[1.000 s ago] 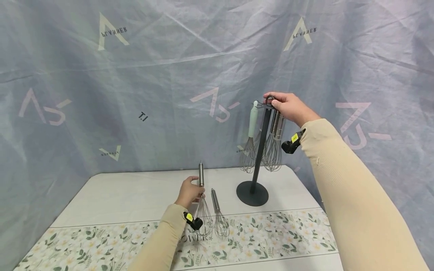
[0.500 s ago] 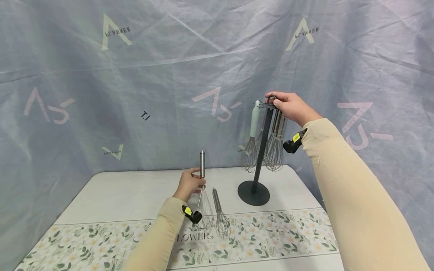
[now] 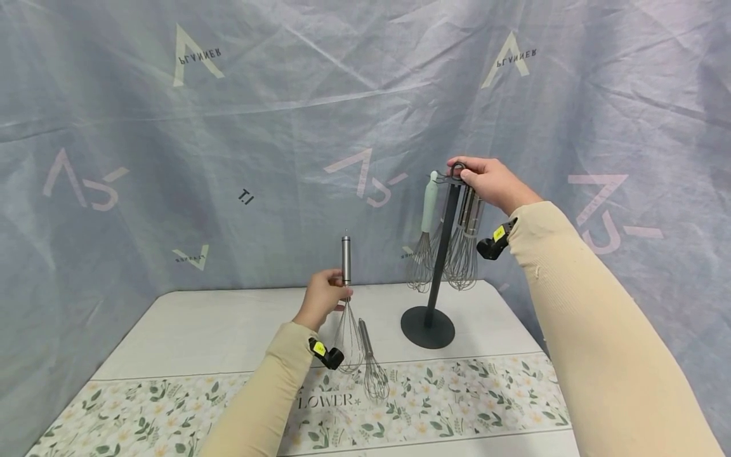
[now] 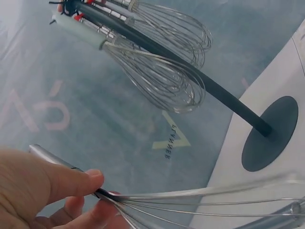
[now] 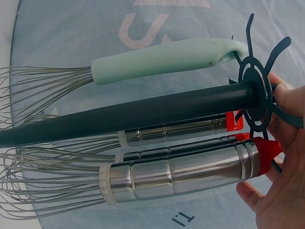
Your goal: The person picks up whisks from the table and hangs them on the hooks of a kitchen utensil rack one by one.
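My left hand (image 3: pixel 320 298) pinches a steel whisk (image 3: pixel 346 261) at its neck, between thumb and fingers. This whisk stands upright, handle up, its wire loops hanging over the table. In the left wrist view, the thumb (image 4: pixel 76 183) lies along the neck. My right hand (image 3: pixel 493 181) grips the top ring of a dark hanging stand (image 3: pixel 441 260). From its hooks hang a whisk with a pale green handle (image 5: pixel 157 59) and several steel-handled whisks (image 5: pixel 181 169) with red ends. Another small steel whisk (image 3: pixel 367 343) lies on the table, right of the held one.
The stand's round base (image 3: pixel 428 327) rests on the white table (image 3: pixel 217 330) at the right rear. A floral printed band (image 3: pixel 188 406) crosses the cloth in front. Grey-blue curtains (image 3: pixel 285 127) hang behind the table and at its sides.
My left hand has raised the whisk and shifted it slightly right, so its handle now stands higher against the curtain. My right hand stays on the top of the stand.
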Demonstrator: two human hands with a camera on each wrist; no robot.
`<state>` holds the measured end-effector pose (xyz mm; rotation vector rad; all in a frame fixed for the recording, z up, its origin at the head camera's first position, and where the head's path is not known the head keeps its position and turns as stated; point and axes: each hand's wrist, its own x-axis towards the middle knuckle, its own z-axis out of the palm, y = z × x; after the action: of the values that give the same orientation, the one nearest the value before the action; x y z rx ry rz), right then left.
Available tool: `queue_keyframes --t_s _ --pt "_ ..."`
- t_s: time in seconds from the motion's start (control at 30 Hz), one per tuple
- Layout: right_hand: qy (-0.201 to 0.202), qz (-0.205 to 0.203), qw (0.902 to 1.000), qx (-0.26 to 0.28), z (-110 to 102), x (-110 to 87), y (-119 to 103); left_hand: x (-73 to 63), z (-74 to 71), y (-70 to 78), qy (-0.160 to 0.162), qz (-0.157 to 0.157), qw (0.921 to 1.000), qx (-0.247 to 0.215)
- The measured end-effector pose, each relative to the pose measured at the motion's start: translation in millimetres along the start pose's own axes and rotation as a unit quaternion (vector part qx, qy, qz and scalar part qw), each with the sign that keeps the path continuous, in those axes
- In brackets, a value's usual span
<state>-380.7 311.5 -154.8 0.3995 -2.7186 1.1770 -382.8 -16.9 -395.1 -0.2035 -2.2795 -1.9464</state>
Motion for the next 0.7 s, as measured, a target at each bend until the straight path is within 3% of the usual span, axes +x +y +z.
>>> queue_keyframes --t_s 0.5,0.7 --pt "0.003 -0.017 0.9998 -0.010 2.1 0.2 1.6 2.8 10.7 44.0 -0.001 0.051 0.9982 0.033" --pt "0.006 -0.017 0.9998 -0.010 0.4 -0.4 2.8 5.7 17.9 61.8 -0.001 0.089 0.9940 0.064"
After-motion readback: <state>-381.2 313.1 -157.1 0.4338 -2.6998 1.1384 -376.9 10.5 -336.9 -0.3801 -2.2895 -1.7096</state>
